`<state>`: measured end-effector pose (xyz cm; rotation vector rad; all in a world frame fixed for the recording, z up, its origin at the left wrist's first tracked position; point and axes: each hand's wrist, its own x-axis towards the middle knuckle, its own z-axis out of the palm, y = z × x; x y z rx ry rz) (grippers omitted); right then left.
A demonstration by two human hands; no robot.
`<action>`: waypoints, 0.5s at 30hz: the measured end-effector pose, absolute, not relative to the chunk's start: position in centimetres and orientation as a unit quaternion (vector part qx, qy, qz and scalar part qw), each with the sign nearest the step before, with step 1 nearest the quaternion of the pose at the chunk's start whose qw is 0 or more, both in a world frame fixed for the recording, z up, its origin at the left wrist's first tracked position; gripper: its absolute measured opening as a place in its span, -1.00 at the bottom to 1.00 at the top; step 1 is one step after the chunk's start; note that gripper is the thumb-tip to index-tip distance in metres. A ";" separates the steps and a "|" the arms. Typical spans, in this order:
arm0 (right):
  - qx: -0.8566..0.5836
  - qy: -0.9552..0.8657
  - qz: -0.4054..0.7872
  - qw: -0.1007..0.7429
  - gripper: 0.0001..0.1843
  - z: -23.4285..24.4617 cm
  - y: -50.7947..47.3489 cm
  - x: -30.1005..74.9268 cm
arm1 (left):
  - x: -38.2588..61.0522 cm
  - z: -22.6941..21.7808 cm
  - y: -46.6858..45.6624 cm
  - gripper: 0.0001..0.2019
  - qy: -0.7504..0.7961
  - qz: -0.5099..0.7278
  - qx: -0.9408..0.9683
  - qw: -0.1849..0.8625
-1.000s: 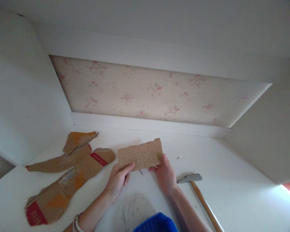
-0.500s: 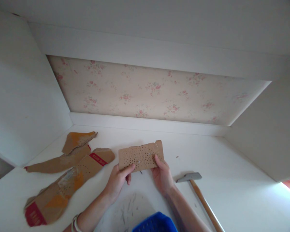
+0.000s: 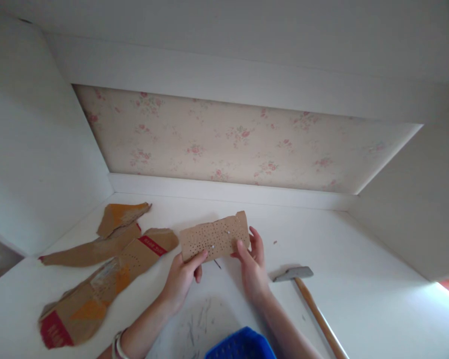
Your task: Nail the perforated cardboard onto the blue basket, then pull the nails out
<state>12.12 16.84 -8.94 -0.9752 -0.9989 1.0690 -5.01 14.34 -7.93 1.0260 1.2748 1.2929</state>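
Perforated cardboard (image 3: 217,236), long axis crosswise; rising rightward

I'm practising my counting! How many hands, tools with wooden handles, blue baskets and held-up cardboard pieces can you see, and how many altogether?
Hands, bare left hand and bare right hand: 2
Long wooden-handled tool with a grey head: 1
Blue basket, partly out of view: 1
Brown perforated cardboard piece, held up: 1
Total: 5
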 end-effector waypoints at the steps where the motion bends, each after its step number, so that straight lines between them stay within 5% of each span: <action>1: -0.451 -0.454 0.427 0.639 -0.42 -9.0 16.8 12.1 | -5.0 -7.9 14.4 -0.62 0.531 0.536 0.424 0.500; 8: -0.543 -0.568 0.170 0.595 -0.58 -9.7 17.2 12.3 | -5.0 -7.9 14.1 -0.53 0.551 0.503 0.451 0.490; 15: -0.557 -0.630 0.039 0.539 -0.75 -10.2 17.6 12.8 | -4.8 -7.0 14.0 -0.60 0.543 0.482 0.477 0.496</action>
